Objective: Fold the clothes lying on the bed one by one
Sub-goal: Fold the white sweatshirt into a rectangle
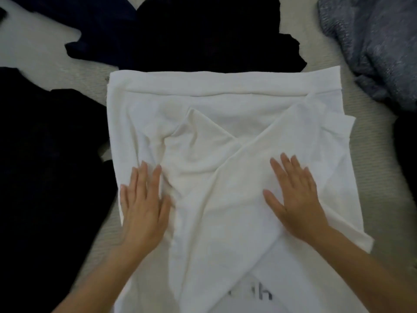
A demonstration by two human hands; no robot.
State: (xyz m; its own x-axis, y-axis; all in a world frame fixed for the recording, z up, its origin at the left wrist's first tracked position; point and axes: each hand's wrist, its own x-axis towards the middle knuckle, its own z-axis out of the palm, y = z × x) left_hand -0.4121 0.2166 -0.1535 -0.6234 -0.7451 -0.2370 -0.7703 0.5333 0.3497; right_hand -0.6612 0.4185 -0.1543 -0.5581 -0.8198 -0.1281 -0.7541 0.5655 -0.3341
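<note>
white T-shirt (225,114): lay flat, both sides folded inward and crossing over its middle, grey print partly showing at its near end | black garment (203,37): crumpled, touching the T-shirt's far edge | dark garment (45,166): spread just left of the T-shirt | grey knit garment (379,46): bunched beyond the T-shirt's far-right corner, apart from it

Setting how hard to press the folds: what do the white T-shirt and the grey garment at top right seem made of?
White T-shirt: looks like thin, matte cotton-type jersey; it drapes in soft creases and lies flat where folded. Grey garment: looks like a thicker heathered knit, speckled and slightly fuzzy, perhaps sweatshirt fleece; the fibre itself cannot be told.
</note>
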